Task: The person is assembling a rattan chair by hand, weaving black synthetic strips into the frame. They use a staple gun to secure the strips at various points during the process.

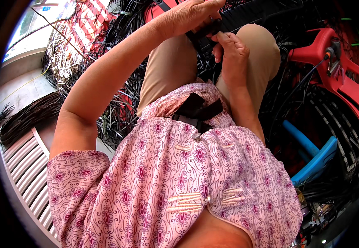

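Note:
Above my knees at the top of the view, both hands meet at a small bundle of black strips [207,29]. My left hand [187,15] is bent over it from above, fingers closed; part of the hand runs up to the frame's top edge. My right hand [233,51] is closed in a pinch at the near right side of the same strips, beside my right knee. How the strips run between the fingers is hidden. Just beyond the hands lies a black woven piece [254,15].
Loose black strips [115,45] are heaped at the left and between my legs. A red plastic chair [336,74] with a tool on it stands at the right, near a blue plastic piece [318,161]. A white slatted rack [28,169] is at the lower left.

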The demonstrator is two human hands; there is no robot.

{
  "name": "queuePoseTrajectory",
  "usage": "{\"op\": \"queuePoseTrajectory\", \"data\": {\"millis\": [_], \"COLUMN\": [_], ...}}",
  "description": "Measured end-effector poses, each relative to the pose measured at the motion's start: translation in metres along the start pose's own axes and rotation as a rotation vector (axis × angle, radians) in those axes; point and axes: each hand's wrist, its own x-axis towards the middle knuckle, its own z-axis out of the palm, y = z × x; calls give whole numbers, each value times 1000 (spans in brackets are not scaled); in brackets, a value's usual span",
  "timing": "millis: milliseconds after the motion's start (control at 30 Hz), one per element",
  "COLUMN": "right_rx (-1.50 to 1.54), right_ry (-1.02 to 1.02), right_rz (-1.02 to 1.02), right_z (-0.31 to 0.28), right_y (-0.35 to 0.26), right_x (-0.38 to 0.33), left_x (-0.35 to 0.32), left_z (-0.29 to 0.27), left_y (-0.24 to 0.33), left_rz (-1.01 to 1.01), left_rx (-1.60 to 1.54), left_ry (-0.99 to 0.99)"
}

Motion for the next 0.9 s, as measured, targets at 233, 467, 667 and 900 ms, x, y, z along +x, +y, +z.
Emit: {"op": "queuePoseTrajectory", "data": {"millis": [233,467,667,900], "right_rx": [7,6,-34,-23], "right_ry": [60,81,122,160], "right_rz": [-79,-101,-123,-116], "right_z": [4,5,10,17], "right_y": [4,9,9,4], "right_x": [-2,0,-3,-6], "left_x": [36,14,9,3], "left_z": [-24,-8,-9,-9], "left_y": [-51,-32,-32,-28], "left_rz": [965,317,366,393], "left_rx": [552,181,246,314], "left_ry": [-90,-164,-125,-92]}}
